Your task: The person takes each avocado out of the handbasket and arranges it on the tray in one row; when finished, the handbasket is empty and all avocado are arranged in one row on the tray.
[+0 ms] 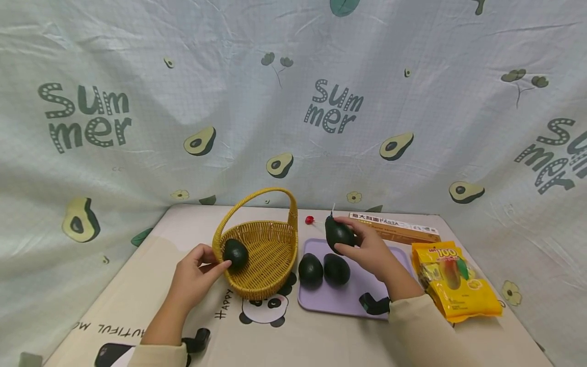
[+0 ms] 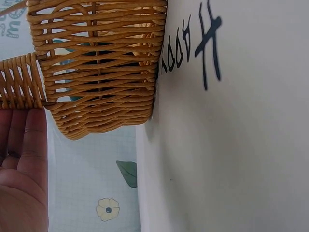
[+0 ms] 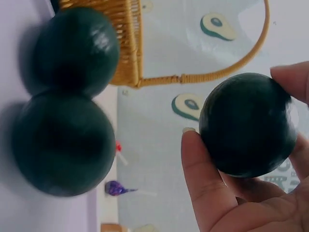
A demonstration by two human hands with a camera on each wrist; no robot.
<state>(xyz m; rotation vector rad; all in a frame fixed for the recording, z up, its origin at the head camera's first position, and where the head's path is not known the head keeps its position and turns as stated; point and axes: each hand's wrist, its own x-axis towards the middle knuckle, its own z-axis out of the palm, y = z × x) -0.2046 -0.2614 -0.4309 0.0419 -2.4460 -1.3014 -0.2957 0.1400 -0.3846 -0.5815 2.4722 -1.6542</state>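
My left hand (image 1: 197, 272) pinches the left side of a yellow wicker basket (image 1: 270, 255), near the foot of its arched handle. In the left wrist view, the fingers (image 2: 34, 140) lie behind the woven handle base. One dark green avocado (image 1: 236, 254) sits inside the basket, beside my left thumb. Above a lilac tray (image 1: 367, 285), my right hand (image 1: 367, 250) holds another avocado (image 3: 248, 124) between thumb and fingertips. Two more avocados, one left (image 1: 311, 270) and one right (image 1: 337, 269), lie side by side on the tray.
Behind the tray lie a red lollipop (image 1: 309, 219), a purple-wrapped lollipop (image 3: 115, 188) and a long pasta box (image 1: 394, 228). A yellow candy bag (image 1: 454, 280) stands at the right. The printed tablecloth (image 1: 257, 341) meets a hanging curtain (image 1: 284, 117) at the back.
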